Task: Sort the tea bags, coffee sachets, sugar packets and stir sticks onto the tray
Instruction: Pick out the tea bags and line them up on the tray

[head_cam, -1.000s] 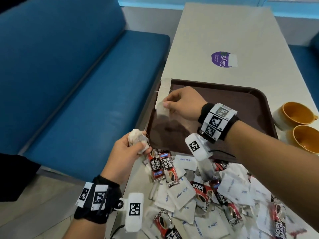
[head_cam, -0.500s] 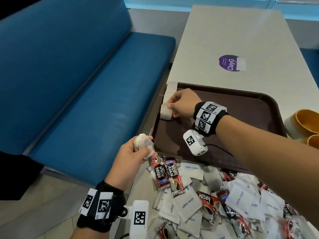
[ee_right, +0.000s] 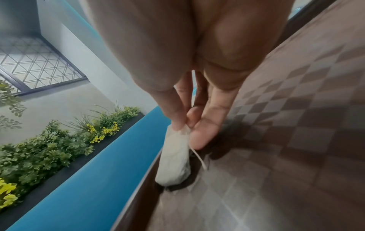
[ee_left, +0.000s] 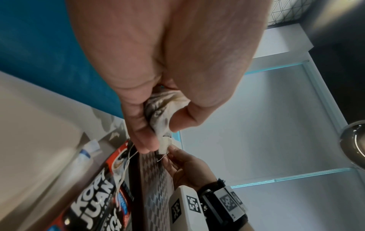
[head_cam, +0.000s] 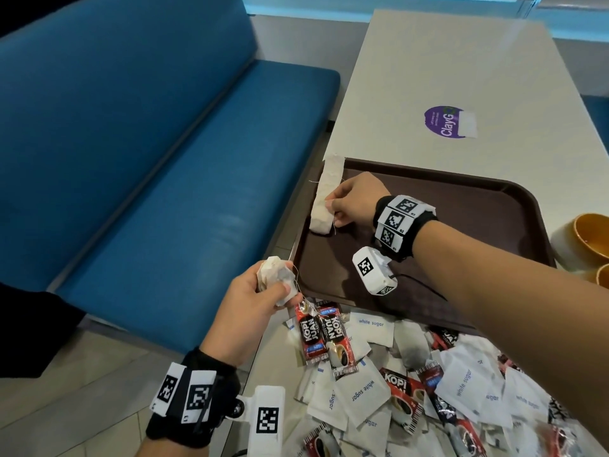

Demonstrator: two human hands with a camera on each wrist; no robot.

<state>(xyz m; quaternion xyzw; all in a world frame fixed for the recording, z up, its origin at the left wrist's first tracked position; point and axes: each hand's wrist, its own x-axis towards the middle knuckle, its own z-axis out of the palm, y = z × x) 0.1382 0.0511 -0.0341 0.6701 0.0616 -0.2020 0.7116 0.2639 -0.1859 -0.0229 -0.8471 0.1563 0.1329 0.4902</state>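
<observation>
A person's right hand (head_cam: pixel 354 201) pinches a white tea bag (head_cam: pixel 324 196) between thumb and fingers (ee_right: pixel 177 112) at the left edge of the brown tray (head_cam: pixel 478 225), the bag's lower end touching the tray floor. The left hand (head_cam: pixel 250 311) grips a crumpled bunch of tea bags (head_cam: pixel 275 278) just off the tray's near-left corner, strings dangling; how many bags it holds cannot be told. Two "KOPI JUAN" coffee sachets (head_cam: pixel 321 338) lie side by side at the head of a heap of white sugar packets (head_cam: pixel 369 394) and further sachets on the desk (head_cam: pixel 445 67), too overlapped to count. Two yellow-lined cups (head_cam: pixel 586 239) sit at the tray's right side. Only the right wrist view shows the tray's checkered texture and a planter of green and yellow foliage (ee_right: pixel 49 150); only the head view shows the blue bench (head_cam: pixel 164 159) and the heap's spread.
</observation>
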